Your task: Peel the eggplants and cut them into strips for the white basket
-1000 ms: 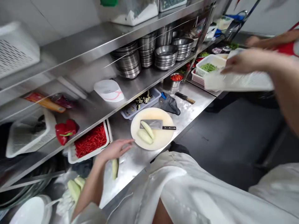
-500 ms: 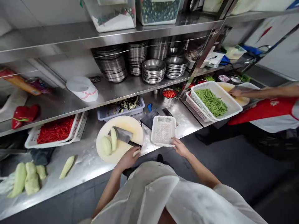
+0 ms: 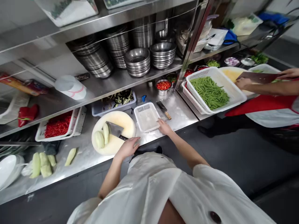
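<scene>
My right hand (image 3: 164,127) grips the near right corner of a white plastic basket (image 3: 147,117) on the steel counter. No food shows inside the basket. My left hand (image 3: 128,147) is open, fingers stretched out, at the near right edge of a round cutting board (image 3: 116,116). Nothing shows in its fingers. A cleaver (image 3: 115,129) lies flat on the board, its black handle just beyond my left fingertips. Beside the blade rest peeled, pale green eggplants (image 3: 99,139).
More peeled eggplants (image 3: 44,163) lie on the counter at left. Knives (image 3: 163,109) lie right of the basket. Behind stand a tray of dark peelings (image 3: 121,98) and a bowl of chopped red peppers (image 3: 163,85). At right, a co-worker's hands (image 3: 244,83) work beside green beans (image 3: 209,91).
The basket has shifted left towards the board with my right hand on it. My left hand has let go of a small pale piece and opened. The dark cloth behind the basket no longer shows.
</scene>
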Demonstrator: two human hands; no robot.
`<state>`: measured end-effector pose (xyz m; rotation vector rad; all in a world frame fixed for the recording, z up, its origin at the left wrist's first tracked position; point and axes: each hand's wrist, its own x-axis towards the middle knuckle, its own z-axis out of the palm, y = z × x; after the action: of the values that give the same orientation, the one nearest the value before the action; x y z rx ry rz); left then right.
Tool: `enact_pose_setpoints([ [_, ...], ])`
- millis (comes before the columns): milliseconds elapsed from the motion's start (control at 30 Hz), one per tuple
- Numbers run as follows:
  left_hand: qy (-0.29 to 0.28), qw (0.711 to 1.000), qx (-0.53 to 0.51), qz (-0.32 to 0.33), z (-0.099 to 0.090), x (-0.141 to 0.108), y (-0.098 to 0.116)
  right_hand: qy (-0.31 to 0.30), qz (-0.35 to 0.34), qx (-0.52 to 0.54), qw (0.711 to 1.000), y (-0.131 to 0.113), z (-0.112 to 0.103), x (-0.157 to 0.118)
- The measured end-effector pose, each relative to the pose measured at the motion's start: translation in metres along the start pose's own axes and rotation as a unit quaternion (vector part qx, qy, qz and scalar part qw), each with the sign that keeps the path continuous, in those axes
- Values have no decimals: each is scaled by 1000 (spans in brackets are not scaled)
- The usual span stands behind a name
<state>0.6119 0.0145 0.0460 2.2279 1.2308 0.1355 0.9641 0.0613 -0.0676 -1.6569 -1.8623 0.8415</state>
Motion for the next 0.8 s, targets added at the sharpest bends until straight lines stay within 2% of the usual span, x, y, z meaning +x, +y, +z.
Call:
enact_pose_setpoints([
  [67,56,998,-31,-11,-4,-3,10,62,-18,17,998,21,-2,14],
  [133,118,989,-81,-49,1,-16,14,89,-13,38,995,50,-11,17],
  [200,134,981,-106,-91,13,-34,9,103,92,27,990,75,-25,21],
  [267,103,983,-93,-119,27,-54,0,96,197,-7,976,89,-39,36],
  [333,54,987,-73,-134,36,-71,-7,75,245,-26,966,88,-48,58],
  [400,34,985,-73,-150,37,-83,-7,67,259,0,964,80,-51,79],
  [500,79,981,-86,-158,27,-87,-1,85,306,142,938,72,-50,88],
  [567,105,981,-86,-140,19,-80,3,89,329,229,912,79,-50,70],
  [633,94,985,-95,-109,18,-66,3,104,331,267,899,92,-47,30],
  [700,46,990,-113,-76,28,-48,-2,163,326,320,875,97,-32,-20],
  [800,-46,989,-138,-32,51,-23,-20,274,252,419,828,75,5,-73],
])
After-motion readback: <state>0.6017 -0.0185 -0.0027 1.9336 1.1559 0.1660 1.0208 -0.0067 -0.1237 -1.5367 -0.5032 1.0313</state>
